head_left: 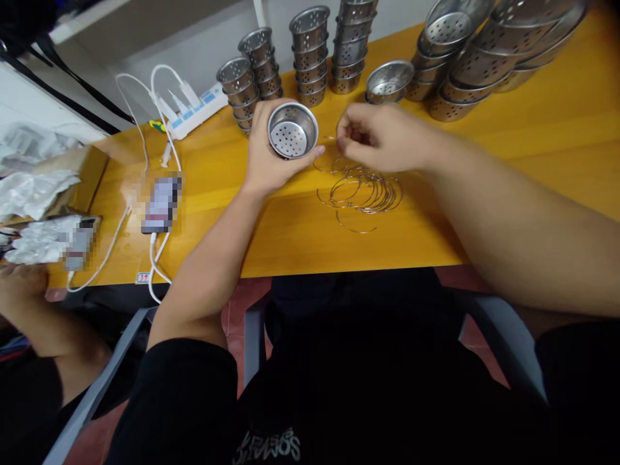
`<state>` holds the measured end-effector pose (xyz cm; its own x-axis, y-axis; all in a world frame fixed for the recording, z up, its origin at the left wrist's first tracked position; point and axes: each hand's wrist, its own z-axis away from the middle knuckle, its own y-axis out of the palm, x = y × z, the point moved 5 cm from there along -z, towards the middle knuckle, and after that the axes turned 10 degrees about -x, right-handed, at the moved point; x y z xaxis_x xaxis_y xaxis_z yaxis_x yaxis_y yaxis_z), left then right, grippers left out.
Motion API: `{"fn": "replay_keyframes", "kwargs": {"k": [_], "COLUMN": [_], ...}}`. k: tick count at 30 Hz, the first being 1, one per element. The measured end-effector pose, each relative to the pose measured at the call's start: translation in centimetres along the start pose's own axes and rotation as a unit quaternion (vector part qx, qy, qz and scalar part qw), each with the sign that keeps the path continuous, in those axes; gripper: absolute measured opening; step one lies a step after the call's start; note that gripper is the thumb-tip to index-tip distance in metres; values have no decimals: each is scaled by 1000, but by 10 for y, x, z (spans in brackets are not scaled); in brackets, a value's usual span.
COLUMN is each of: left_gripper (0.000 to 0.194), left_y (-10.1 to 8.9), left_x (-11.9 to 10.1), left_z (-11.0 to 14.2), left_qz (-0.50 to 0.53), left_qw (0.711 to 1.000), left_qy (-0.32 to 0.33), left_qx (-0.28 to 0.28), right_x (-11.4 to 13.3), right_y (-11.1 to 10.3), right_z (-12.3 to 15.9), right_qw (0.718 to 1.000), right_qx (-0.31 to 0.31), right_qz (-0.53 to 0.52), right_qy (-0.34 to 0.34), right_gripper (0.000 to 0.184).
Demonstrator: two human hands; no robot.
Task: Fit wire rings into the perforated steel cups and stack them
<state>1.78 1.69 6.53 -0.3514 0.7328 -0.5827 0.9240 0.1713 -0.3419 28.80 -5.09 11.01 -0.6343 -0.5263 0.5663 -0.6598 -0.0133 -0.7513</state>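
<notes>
Fingers of our left hand (266, 161) grasp the perforated metal cup (293, 132) in the head view, wrapped around its outer wall with the thumb along the lower edge. Its open mouth faces up toward us, the axis tipped our way. Our right hand (382, 137) hangs at the cup's 3 o'clock, its fingers curled in with the tips drawn together. A thin glint shows beside the tips, but we cannot tell whether they pinch a wire.

Our main relation is between cup, right fingers and wire rings (375, 200): the overlapping pile lies flat on the table (295, 252), at about 5 o'clock from the right fingertips and 4 o'clock from the cup. Being round, the rings show no clear long axis, and our right hand is the nearer one. One loose wire arc (356, 230) lies just at the pile's 6 o'clock.

Around us, one cup stack (236, 84) stands close behind the left hand at 10 o'clock, partly hidden by it; a taller stack (310, 61) stands near the cup's 1 o'clock. Wider strainers (484, 61) sit at the right hand's 2 o'clock. A power strip (201, 111) and a cabled phone (162, 203) lie at the left hand's 10 and 8 o'clock.
</notes>
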Motion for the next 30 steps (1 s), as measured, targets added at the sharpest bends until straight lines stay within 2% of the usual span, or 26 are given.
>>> {"fn": "replay_keyframes", "kwargs": {"k": [3, 8, 11, 14, 16, 20, 22, 25, 30], "left_gripper": [105, 109, 114, 105, 100, 101, 101, 97, 110], "left_y": [-3, 3, 10, 15, 15, 11, 10, 14, 28], "left_x": [1, 18, 24, 21, 17, 10, 15, 31, 43], "left_z": [0, 4, 6, 8, 9, 10, 10, 13, 15], "left_qz": [-1, -8, 16, 14, -12, -18, -11, 3, 41], "left_qw": [1000, 1000, 1000, 999, 999, 996, 995, 997, 997], "left_qy": [-2, 10, 23, 29, 35, 86, 94, 72, 66], "left_qx": [-3, 18, 13, 3, 7, 7, -10, -19, 13], "right_x": [-2, -6, -7, -10, -15, -34, -45, -54, -49], "right_y": [2, 6, 4, 0, -1, 2, 4, 10, 13], "right_z": [0, -3, -6, -7, -7, -13, -18, -22, -20], "right_qw": [999, 991, 987, 985, 984, 981, 972, 963, 956], "right_qx": [-25, -53, -83, -108, -125, -175, -215, -233, -242], "right_qz": [-27, -97, -99, -83, -73, -72, -94, -117, -137], "right_qy": [20, 80, 93, 107, 102, 48, 2, -62, -98], "right_gripper": [45, 73, 92, 101, 96, 73, 74, 66, 51]}}
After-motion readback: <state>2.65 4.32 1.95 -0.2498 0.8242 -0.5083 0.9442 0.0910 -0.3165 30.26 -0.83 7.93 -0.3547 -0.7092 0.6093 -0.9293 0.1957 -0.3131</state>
